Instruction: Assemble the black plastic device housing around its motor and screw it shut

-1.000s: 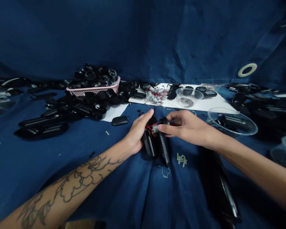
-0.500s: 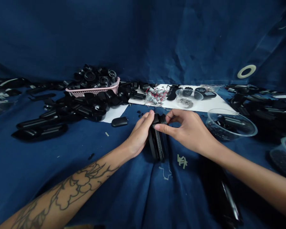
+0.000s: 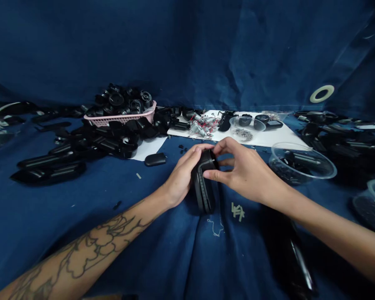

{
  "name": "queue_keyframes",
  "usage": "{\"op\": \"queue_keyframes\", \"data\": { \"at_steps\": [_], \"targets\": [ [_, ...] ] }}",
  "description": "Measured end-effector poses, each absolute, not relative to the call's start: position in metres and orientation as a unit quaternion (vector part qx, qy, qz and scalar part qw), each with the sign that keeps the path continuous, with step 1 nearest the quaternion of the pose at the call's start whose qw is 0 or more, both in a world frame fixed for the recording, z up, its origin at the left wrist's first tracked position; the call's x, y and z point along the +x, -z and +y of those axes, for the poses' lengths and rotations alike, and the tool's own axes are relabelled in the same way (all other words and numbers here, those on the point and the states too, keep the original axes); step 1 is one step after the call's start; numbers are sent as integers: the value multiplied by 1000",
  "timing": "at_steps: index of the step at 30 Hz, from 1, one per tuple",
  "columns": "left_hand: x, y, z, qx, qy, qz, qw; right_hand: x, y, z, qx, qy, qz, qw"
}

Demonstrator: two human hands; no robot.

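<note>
Between my hands a black plastic housing (image 3: 203, 189) stands on end on the blue cloth, with a ridged seam or slot down the side facing me. My left hand (image 3: 185, 173) wraps round its left side, the thumb near the top. At the upper right, my right hand (image 3: 237, 168) grips the housing's top end with thumb and bent fingers. Part of the top is hidden by my fingers. Small pale strips (image 3: 238, 211) and a thin thread (image 3: 216, 228) lie on the cloth close by.
A pink basket (image 3: 118, 120) of black parts stands back left, amid piled black housings (image 3: 53, 171). A white board (image 3: 287, 137) bears wired metal motors (image 3: 203, 126) and a clear tub (image 3: 248, 125). A clear bowl (image 3: 303, 164) stands right. Tape (image 3: 321, 94) hangs behind.
The housing has turned a little and its two sides look closer together at the top. My right-hand fingers have shifted over its top end.
</note>
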State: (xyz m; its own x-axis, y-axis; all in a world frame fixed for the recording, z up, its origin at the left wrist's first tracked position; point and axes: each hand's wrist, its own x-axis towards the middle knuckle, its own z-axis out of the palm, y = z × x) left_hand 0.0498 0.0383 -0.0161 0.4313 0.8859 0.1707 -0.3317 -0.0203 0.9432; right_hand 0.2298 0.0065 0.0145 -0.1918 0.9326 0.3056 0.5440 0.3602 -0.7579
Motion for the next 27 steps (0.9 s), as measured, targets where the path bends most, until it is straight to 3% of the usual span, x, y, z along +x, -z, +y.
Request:
{"op": "queue_keyframes", "data": {
  "at_steps": [8,10,13,18,21,27],
  "targets": [
    [45,11,36,555,-440,252,659,222,-11,1,-507,-199,-735,405],
    [46,11,40,538,-461,262,655,222,-4,4,-495,-263,-715,417],
    [45,8,49,498,-519,258,645,221,2,7,-471,-452,-633,416],
    [38,-1,60,453,-595,251,615,215,-8,-1,-378,-744,-449,320],
    [37,-1,59,458,-596,242,614,211,-8,-5,-310,-801,-404,317],
    [37,-9,52,458,-588,221,629,205,-1,-8,-311,-786,-399,355]
  ]
}}
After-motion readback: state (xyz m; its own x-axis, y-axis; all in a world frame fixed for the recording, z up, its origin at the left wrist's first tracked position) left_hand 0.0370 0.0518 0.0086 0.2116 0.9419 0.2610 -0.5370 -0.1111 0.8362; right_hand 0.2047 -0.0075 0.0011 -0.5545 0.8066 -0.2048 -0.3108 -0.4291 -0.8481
